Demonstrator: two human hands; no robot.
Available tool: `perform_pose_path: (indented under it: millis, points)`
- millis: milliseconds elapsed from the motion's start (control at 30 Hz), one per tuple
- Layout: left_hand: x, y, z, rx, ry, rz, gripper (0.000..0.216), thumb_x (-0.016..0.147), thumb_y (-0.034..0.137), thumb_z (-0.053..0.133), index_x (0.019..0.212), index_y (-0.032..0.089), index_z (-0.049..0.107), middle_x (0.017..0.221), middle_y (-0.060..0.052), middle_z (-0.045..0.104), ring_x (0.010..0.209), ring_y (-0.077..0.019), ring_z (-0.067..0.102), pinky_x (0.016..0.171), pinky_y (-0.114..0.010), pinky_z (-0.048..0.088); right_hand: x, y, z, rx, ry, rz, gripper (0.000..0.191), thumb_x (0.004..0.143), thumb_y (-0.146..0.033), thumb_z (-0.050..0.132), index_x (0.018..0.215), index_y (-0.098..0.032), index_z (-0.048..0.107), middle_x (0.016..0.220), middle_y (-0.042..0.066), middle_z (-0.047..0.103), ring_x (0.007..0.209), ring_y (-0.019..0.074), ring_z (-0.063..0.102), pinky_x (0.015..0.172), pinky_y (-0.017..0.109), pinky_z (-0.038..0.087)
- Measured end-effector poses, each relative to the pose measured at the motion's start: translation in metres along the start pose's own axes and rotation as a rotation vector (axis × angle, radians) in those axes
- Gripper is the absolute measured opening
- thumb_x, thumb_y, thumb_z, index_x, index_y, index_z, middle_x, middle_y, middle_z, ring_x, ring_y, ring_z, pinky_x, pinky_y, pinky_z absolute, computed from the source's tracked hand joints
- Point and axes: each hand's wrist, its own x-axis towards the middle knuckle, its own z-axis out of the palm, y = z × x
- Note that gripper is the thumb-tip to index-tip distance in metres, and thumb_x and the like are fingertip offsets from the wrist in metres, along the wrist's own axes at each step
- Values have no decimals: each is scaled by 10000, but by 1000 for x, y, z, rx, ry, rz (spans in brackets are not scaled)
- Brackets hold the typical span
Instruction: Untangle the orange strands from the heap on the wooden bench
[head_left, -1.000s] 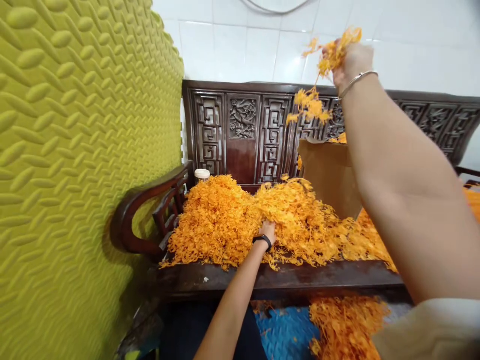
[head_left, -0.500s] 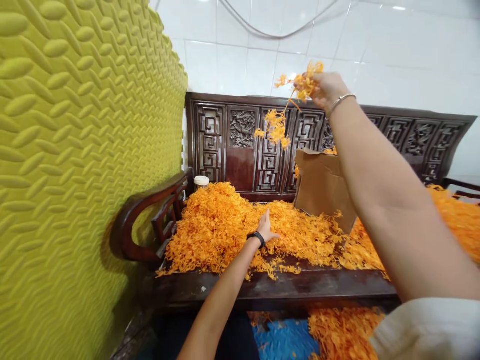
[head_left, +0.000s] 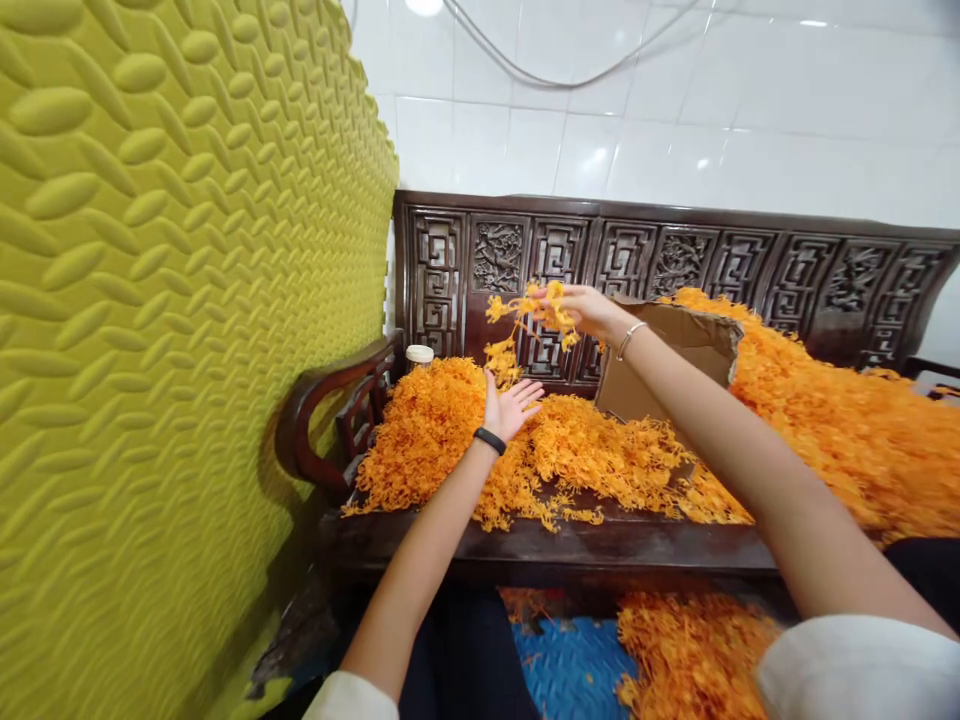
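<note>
My right hand (head_left: pixel 589 308) holds a small tangled bunch of orange plastic flower pieces (head_left: pixel 551 312) above the bench, with one clump dangling at the lower left. Just below it, my left hand (head_left: pixel 512 408) is turned palm up with its fingers spread and nothing in it. The dangling clump hangs close to my left thumb; whether they touch I cannot tell. Under both hands a large heap of the same orange pieces (head_left: pixel 427 440) covers the seat of a dark carved wooden bench (head_left: pixel 600 545).
A cardboard piece (head_left: pixel 637 375) stands upright between this heap and a bigger orange pile (head_left: pixel 840 430) on the right. A white-lidded jar (head_left: pixel 419 355) sits by the armrest (head_left: pixel 300 430). A yellow-green foam mat (head_left: pixel 187 350) rises at the left. More orange pieces (head_left: pixel 690 650) lie below the seat.
My right hand has come down and to the left with the orange bunch. My left hand has lifted off the heap and turned palm up beneath it.
</note>
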Motion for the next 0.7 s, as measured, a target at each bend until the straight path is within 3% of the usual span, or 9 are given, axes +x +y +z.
perform_pose_path:
  millis: [133, 367, 533, 700]
  points:
    - [-15, 15, -35, -192, 169, 96, 897, 736, 786, 82, 1236, 125, 426, 1358, -205, 442, 1244, -263, 452, 938, -425, 442, -30, 33, 9, -37, -256, 150, 281, 727, -171, 653, 1008, -171, 642, 1043, 107, 667, 851, 200, 675, 730, 319, 560]
    - [-52, 25, -89, -391, 362, 183, 516, 790, 658, 401, 963, 186, 517, 1091, -127, 603, 1075, -260, 578, 893, -479, 456, -42, 99, 17, -196, -344, 215, 328, 650, -212, 709, 975, -183, 683, 1017, 89, 676, 795, 177, 667, 612, 241, 523]
    - [-73, 38, -114, -444, 459, 202, 485, 827, 624, 360, 829, 178, 548, 909, -93, 626, 959, -243, 615, 853, -457, 480, -48, 136, 54, -259, -387, 185, 279, 618, -258, 720, 884, -171, 714, 977, 78, 687, 800, 188, 642, 656, 283, 525]
    - [-99, 70, -128, -479, 519, 303, 494, 790, 658, 391, 789, 194, 559, 898, -81, 632, 944, -240, 609, 837, -442, 493, -49, 146, 97, -290, -422, 81, 268, 633, -298, 700, 874, -184, 718, 986, 56, 689, 876, 200, 618, 755, 303, 510]
